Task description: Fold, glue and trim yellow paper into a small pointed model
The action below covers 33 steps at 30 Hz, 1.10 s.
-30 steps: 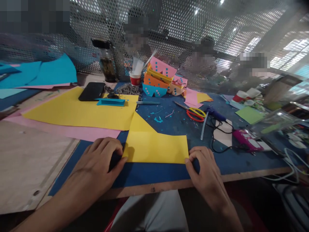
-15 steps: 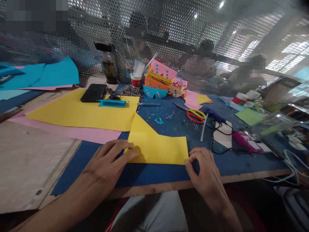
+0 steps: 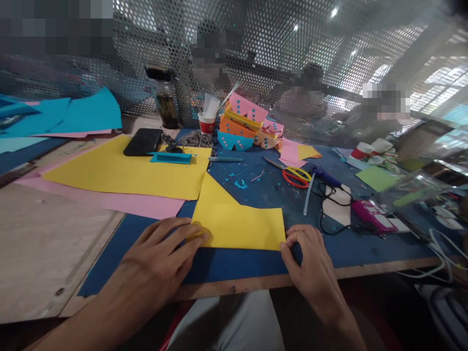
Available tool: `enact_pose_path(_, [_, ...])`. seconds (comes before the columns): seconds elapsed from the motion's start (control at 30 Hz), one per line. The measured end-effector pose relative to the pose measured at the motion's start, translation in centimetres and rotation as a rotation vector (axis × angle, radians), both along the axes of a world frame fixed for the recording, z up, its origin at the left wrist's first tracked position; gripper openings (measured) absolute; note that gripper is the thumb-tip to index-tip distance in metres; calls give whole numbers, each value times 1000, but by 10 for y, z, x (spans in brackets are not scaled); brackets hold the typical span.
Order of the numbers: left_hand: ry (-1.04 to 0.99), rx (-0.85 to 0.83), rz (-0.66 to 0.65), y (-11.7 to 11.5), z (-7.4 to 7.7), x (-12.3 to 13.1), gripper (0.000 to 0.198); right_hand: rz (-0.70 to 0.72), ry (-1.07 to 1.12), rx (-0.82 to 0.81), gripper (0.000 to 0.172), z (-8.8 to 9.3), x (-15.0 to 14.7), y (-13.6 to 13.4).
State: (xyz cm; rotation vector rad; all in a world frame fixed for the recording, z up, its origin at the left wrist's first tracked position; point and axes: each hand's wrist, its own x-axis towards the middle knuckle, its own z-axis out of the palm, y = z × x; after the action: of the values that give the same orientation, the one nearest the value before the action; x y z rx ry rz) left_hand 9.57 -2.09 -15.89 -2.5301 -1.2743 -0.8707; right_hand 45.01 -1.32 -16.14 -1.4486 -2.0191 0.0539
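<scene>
A folded sheet of yellow paper (image 3: 237, 226) lies before me on the blue mat, with a slanted flap rising at its upper left. Its lower left edge is held by my left hand (image 3: 164, 251), the thumb and forefinger closed over the paper and pressing it down. My right hand (image 3: 307, 251) pinches the lower right corner between thumb and bent fingers. Beyond the left hand are a larger yellow sheet (image 3: 146, 180) and a pink sheet (image 3: 146, 204) partly under it. A folded blue paper strip (image 3: 171, 158) rests on the larger sheet.
Scissors (image 3: 294, 175), a glue gun (image 3: 327, 176) with its cord and a magenta box (image 3: 373, 217) lie to the right. Further back stand paper glasses (image 3: 237, 124), a paper cup (image 3: 206, 124) and a bottle (image 3: 167, 105). A black phone (image 3: 142, 142) sits at left.
My left hand has slid slightly down and left along the paper's edge. The right hand stays at its corner, and the view has shifted a little.
</scene>
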Motion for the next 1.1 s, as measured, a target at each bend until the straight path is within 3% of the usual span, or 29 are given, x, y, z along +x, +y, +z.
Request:
enact_pose_path(0.2, [21, -3, 32, -8, 10, 5, 30, -2, -2, 12, 18, -1, 0, 1])
enact_pose_path(0.87, [176, 25, 78, -20, -4, 0, 47, -9, -13, 12, 19, -1, 0, 1])
enact_pose_path(1.1, [212, 62, 25, -22, -3, 5, 60, -5, -6, 9, 18, 0, -1, 0])
